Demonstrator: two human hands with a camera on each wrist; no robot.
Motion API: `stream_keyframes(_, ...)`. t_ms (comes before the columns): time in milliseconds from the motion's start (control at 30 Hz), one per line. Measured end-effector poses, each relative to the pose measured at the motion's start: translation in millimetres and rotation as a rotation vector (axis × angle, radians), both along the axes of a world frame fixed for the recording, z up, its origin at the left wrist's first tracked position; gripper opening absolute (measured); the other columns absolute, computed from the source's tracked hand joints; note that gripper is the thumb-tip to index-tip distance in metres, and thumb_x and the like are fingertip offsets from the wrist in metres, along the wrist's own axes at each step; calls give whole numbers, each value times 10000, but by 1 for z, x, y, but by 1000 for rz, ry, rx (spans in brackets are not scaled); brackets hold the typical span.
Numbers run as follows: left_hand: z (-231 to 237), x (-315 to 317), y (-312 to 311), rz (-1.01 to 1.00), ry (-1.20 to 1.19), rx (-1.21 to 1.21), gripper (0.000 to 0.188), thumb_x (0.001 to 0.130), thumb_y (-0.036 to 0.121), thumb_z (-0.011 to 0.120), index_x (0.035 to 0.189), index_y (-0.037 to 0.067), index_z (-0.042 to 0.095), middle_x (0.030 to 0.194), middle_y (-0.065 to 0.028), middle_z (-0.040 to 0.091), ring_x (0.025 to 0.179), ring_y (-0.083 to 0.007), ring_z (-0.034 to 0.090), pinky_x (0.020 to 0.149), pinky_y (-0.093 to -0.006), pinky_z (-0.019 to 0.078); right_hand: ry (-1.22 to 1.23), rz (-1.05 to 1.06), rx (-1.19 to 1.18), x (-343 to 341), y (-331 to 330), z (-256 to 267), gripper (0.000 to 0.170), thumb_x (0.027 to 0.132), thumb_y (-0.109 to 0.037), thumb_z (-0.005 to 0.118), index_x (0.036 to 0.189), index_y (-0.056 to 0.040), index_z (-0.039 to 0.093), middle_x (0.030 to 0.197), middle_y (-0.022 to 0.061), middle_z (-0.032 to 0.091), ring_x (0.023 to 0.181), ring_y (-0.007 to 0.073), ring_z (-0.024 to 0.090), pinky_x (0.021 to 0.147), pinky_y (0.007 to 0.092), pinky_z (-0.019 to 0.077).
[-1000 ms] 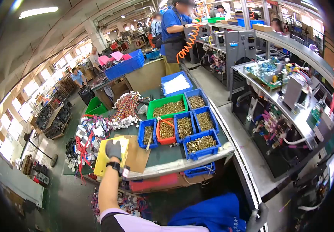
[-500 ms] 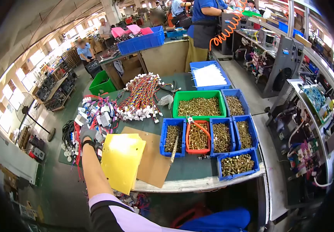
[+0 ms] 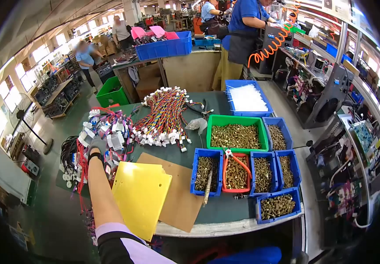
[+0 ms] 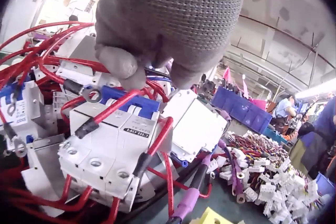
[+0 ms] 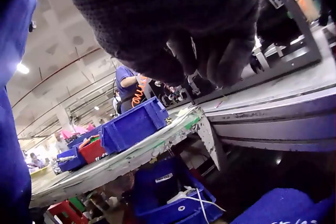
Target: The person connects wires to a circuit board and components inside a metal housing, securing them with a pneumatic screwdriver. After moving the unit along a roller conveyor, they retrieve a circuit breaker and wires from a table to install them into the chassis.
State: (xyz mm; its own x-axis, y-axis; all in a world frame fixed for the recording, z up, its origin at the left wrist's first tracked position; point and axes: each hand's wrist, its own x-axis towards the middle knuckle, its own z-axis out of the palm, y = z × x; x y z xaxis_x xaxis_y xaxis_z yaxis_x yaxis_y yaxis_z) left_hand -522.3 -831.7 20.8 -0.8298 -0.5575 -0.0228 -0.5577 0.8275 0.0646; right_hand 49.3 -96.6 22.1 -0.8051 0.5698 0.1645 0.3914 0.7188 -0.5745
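Observation:
My left hand (image 3: 96, 144), in a grey glove, is over a pile of white circuit breakers (image 4: 107, 142) with red leads at the left of the table. In the left wrist view its bent fingers reach down behind one breaker's blue top, their tips overlapping the red wires (image 4: 113, 108); I cannot tell whether they grip. Ring lugs (image 4: 92, 95) end some leads. My right hand (image 5: 173, 29), in a dark glove, hangs loosely curled beside the metal rail (image 5: 273, 119), nothing visible in its fingers. A yellow sheet stack (image 3: 141, 193) lies near my left forearm.
Brown cardboard (image 3: 183, 200) lies beside the yellow stack. Bundled coloured wire harnesses (image 3: 165, 116) are behind. Blue bins (image 3: 279, 207), a green bin (image 3: 238, 119) and a red bin (image 3: 236, 190) hold brass-coloured fasteners. Red-handled pliers (image 3: 240, 162) lie across the red bin. A person (image 3: 245, 26) stands beyond.
My left hand has gone from the yellow sheets leftward and forward to the breaker pile. The head view has swung, shifting the table's contents. My right hand has slipped almost out of the head view.

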Motion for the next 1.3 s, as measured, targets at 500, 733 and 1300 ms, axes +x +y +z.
stream_keyframes(500, 101, 48, 52, -298, 929, 70, 307, 928, 271, 561, 947, -20, 657, 821, -249, 641, 749, -415, 608, 674, -464, 456, -7, 107, -53, -12, 21, 21, 404, 976, -268, 589, 1241, 34, 559, 1171, 164, 610, 1032, 273, 598, 920, 366, 476)
stream_keyframes(733, 222, 74, 185, -405, 1605, -89, 344, 979, 319, 516, 879, 4, 609, 794, -200, 606, 697, -354, 580, 639, -438, 443, 151, 322, 93, -43, 26, 54, 370, 918, -133, 594, 1248, 28, 544, 1174, 183, 597, 1019, 278, 598, 877, 362, 484)
stream_keyframes(1300, 253, 448, 697, -1259, -452, 2317, 234, 1031, 308, 491, 1064, 82, 541, 928, -20, 562, 632, -42, 504, 526, -196, 422, 1250, 608, -1255, -13, 0, 146, 805, 914, -525, 614, 1479, -52, 290, 1434, 95, 438, 1311, 202, 454, 1060, 417, 419)
